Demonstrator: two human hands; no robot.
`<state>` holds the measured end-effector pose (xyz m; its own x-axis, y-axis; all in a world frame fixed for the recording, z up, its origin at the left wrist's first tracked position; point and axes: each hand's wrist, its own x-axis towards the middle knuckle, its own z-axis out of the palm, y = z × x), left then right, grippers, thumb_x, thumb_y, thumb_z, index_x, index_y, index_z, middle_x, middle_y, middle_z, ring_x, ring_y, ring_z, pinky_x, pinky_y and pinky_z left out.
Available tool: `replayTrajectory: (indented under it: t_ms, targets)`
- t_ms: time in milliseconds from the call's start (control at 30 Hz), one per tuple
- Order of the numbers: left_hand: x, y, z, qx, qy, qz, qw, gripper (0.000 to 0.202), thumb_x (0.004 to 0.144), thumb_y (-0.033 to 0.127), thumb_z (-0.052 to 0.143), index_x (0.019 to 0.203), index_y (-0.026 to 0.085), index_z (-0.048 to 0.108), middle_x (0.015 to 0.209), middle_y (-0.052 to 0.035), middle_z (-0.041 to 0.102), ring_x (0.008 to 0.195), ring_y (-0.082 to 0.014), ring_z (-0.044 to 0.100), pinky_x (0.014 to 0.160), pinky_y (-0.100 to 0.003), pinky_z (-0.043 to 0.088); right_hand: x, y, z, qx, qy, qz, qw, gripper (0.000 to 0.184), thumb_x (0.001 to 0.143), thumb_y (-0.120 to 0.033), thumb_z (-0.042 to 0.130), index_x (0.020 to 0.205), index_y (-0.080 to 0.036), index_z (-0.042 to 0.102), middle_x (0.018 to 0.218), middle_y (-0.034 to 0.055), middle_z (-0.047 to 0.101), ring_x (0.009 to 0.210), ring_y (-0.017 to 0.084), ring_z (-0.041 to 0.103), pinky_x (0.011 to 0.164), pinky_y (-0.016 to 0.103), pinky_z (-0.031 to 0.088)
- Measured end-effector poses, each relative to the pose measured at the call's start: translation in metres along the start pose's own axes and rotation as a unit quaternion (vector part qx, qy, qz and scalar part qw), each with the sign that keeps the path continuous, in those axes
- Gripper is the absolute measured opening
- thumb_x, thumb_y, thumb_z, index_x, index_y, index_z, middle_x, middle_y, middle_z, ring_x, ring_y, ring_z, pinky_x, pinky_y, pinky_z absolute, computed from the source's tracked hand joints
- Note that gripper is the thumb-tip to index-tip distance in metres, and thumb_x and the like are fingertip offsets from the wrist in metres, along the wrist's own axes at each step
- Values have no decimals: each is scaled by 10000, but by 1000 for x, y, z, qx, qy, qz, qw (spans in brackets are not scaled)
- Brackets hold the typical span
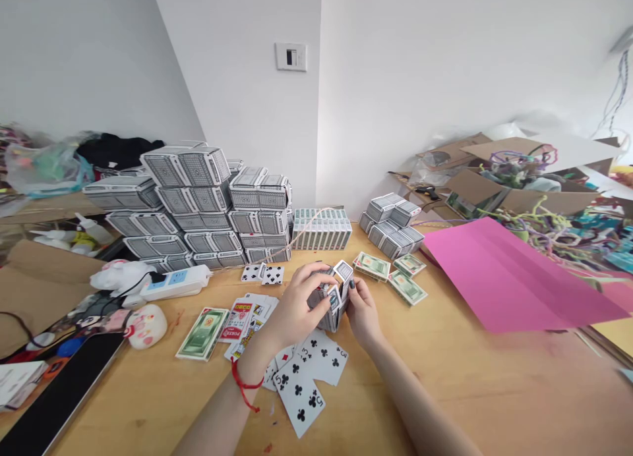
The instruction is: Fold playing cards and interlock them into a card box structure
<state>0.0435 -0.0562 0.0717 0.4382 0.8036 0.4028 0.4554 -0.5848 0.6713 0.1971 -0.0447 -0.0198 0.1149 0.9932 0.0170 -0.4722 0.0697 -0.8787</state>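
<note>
A folded-card block [339, 311] is being held between the left hand [302, 299] and the right hand [364, 312] above loose playing cards [301, 393]. Behind, stacked card blocks [205, 202] are being supported by the wooden table [475, 390].

The pale brown wooden tabletop [445, 383] carries tall stacks of grey-patterned card blocks [200, 240] at the back left, a row of slim green-and-white boxes [321, 233] beside them, and a smaller grey-patterned pile [393, 238] farther right. Loose white playing cards [299, 398] spread nearer the front, with a green rectangular pack [202, 335] to their left. A bright pink paper sheet [514, 278] lies at right.
</note>
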Motion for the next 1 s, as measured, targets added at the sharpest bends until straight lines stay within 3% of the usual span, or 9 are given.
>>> replayTrajectory:
  t_ms: [800,1000]
  targets:
    - [1,1,1,-1,6,-4,1000,263,785,108,460,995,245,541,1224,-34,449,1192,-196,383,1007,-390,329,-1,-1,1,19,3,8,1000,202,726,-424,587,793,-244,522,656,-36,486,556,126,416,525,230,333]
    - [1,3,0,-2,-1,14,1000,276,783,104,465,1004,250,540,1231,-44,453,1185,-210,398,994,-401,343,-5,-4,3,-17,-7,4,1000,218,738,-448,569,794,-241,531,660,-34,478,561,127,398,539,232,334]
